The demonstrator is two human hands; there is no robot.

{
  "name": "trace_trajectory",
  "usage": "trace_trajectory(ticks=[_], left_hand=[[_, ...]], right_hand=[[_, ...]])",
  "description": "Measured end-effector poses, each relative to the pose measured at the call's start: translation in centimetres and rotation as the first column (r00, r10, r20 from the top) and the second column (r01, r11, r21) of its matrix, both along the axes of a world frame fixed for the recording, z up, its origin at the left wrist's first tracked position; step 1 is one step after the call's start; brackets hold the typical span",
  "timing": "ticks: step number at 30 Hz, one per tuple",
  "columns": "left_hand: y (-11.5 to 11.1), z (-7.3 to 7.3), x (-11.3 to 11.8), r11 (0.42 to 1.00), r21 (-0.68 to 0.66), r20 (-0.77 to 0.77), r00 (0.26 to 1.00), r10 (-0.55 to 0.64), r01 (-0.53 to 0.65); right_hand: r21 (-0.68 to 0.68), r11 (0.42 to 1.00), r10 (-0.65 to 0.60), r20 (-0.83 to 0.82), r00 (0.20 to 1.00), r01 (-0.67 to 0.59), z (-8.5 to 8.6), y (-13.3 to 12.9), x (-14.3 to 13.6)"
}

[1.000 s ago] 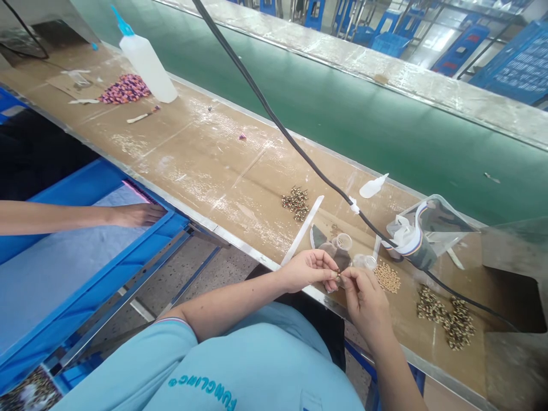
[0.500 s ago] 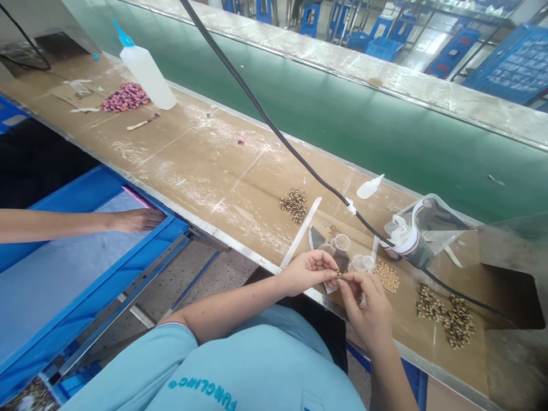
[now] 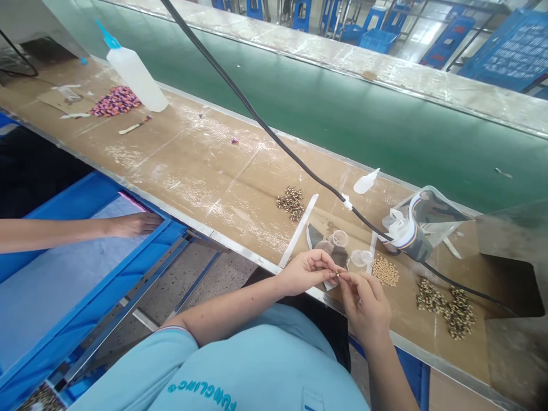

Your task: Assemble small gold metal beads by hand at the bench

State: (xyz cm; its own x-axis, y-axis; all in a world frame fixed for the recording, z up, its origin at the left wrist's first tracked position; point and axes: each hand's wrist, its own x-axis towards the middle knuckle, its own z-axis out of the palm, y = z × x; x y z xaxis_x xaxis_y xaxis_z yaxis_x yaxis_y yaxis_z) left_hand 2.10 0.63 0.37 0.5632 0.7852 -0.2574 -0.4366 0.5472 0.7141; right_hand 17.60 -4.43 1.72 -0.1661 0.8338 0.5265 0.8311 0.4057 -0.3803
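Note:
My left hand [image 3: 309,273] and my right hand [image 3: 366,299] meet fingertip to fingertip over the table's near edge. Between them they pinch a tiny gold-and-dark piece [image 3: 337,273], mostly covered by the fingers. Just beyond lie a dark cloth-like scrap [image 3: 340,256] and small clear round cups [image 3: 340,238], [image 3: 361,258]. Right of the cups is a pile of small tan beads [image 3: 385,270]. Farther right sits a heap of dark-and-gold pieces [image 3: 459,313], and a smaller heap of similar pieces [image 3: 290,203] lies to the left.
A black cable [image 3: 265,127] slants across the table. A zip bag [image 3: 417,228] with white tissue and a small white bottle [image 3: 366,182] stand beyond my hands. At far left are a large squeeze bottle [image 3: 136,77] and pink-purple pieces [image 3: 115,101]. Another person's hand [image 3: 133,224] rests in a blue bin [image 3: 51,311].
My view has shifted slightly. Both my hands stay together, with the small piece turned a little between the fingertips. The other person's hand stays at the bin.

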Motion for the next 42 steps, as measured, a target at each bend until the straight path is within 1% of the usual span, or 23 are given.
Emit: trace_trajectory(ticks=[7,15,17,20,24,28,31,34,37,40,42], left_hand=[[0.0,-0.3,-0.1,1.000,0.006,0.009,1.000,0.001,-0.001],[-0.4,-0.4,0.0,0.998,0.067,-0.048,0.999,0.021,-0.018],[-0.6,-0.3,-0.1,0.993,0.104,-0.092,0.994,0.056,-0.046],[-0.6,-0.1,-0.6,0.977,0.180,-0.167,0.976,0.142,-0.112],[0.3,0.2,-2.5,0.956,0.216,-0.234,0.940,0.247,-0.197],[1.7,0.2,-4.5,0.924,0.240,-0.280,0.890,0.359,-0.297],[2.4,0.0,-5.4,0.898,0.272,-0.293,0.859,0.419,-0.345],[2.7,-0.4,-5.8,0.888,0.306,-0.308,0.847,0.434,-0.343],[2.8,-0.9,-5.9,0.884,0.350,-0.343,0.836,0.428,-0.309],[2.8,-1.0,-5.7,0.872,0.428,-0.417,0.803,0.425,-0.238],[2.9,-1.0,-5.5,0.845,0.506,-0.485,0.753,0.445,-0.174]], right_hand=[[0.024,1.000,-0.001,0.039,0.999,0.000,0.0,0.0,0.0],[0.008,1.000,-0.004,-0.008,1.000,0.004,0.0,-0.2,0.0],[0.010,1.000,0.006,-0.007,1.000,-0.006,-0.1,-0.2,-0.1],[0.019,1.000,0.000,0.002,1.000,0.000,-0.3,-0.1,-0.4],[0.024,0.998,-0.059,0.039,0.998,0.058,-0.6,0.5,-1.2],[0.078,0.989,-0.139,0.179,0.974,0.127,-0.6,2.0,-3.1],[0.121,0.980,-0.188,0.286,0.940,0.159,-0.8,3.5,-4.9],[0.138,0.972,-0.225,0.322,0.920,0.189,-1.5,4.8,-6.2],[0.184,0.965,-0.238,0.318,0.918,0.187,-2.2,5.4,-6.5],[0.203,0.966,-0.208,0.244,0.947,0.160,-2.4,5.4,-6.3],[0.197,0.967,-0.199,0.186,0.962,0.162,-2.3,5.2,-6.0]])
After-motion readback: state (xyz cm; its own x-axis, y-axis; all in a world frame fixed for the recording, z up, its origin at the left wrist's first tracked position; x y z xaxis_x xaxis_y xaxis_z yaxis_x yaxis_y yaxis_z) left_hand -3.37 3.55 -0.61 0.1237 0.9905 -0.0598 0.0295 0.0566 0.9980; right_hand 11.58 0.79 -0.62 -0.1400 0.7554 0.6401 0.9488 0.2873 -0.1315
